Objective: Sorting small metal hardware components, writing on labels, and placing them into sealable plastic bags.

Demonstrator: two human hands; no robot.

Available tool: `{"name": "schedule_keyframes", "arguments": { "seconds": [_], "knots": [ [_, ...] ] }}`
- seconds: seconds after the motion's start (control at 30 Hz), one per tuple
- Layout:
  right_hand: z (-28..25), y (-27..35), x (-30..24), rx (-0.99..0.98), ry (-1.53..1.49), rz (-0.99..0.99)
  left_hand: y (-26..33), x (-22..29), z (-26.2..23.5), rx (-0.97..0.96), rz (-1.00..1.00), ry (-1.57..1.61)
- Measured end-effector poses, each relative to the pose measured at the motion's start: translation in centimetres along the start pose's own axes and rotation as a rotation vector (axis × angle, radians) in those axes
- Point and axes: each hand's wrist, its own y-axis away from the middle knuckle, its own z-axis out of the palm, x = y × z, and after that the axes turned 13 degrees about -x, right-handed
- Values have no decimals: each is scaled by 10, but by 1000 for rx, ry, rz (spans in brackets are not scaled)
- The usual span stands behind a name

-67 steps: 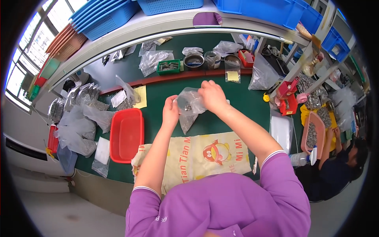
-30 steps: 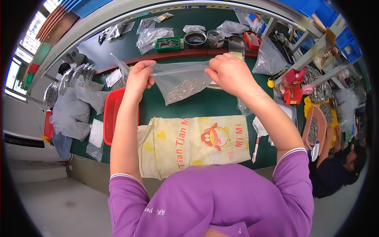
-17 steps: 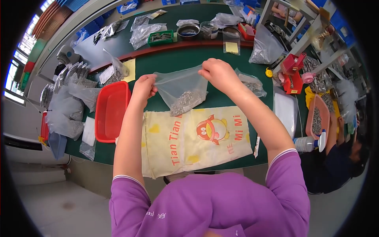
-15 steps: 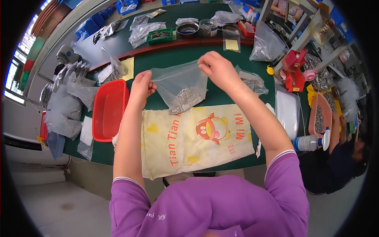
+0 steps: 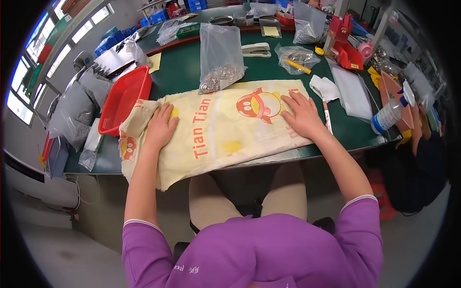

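A pale yellow cloth [image 5: 216,129] with a printed red cartoon bird lies along the front of the green table, its left end folded over. My left hand [image 5: 162,126] rests flat on the cloth near that fold, fingers stretched out. On the cloth's right part my right hand [image 5: 302,114] lies with spread fingers, beside the printed bird. Neither hand holds anything. A clear plastic bag [image 5: 221,57] of small silvery metal parts lies just beyond the cloth's far edge, its parts gathered at the near end. Behind it is a white stapler [image 5: 256,50].
A red plastic basket [image 5: 127,98] stands left of the cloth, with bags of metal parts [image 5: 74,113] beyond it. To the right are a white cloth [image 5: 325,89], a stack of clear bags [image 5: 353,91], a yellow marker [image 5: 297,66] and a spray bottle [image 5: 390,115]. Another person sits at far right.
Both hands have let go of the plastic bag and come down onto the cloth. The bag now lies on the table. The stapler and yellow marker have come into sight.
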Motion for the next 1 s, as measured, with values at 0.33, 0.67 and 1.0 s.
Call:
{"name": "schedule_keyframes", "arguments": {
  "seconds": [0.33, 0.67, 1.0],
  "knots": [
    [-31, 38, 0, 243, -39, -151, 28, 34, -14, 213, 88, 101],
    [-41, 35, 2, 25, -168, 16, 79, 167, -6, -198, 648, 407],
    [-21, 17, 11, 1, 1, 70, 109, 212, -9, -672, 864, 653]
  ]
}}
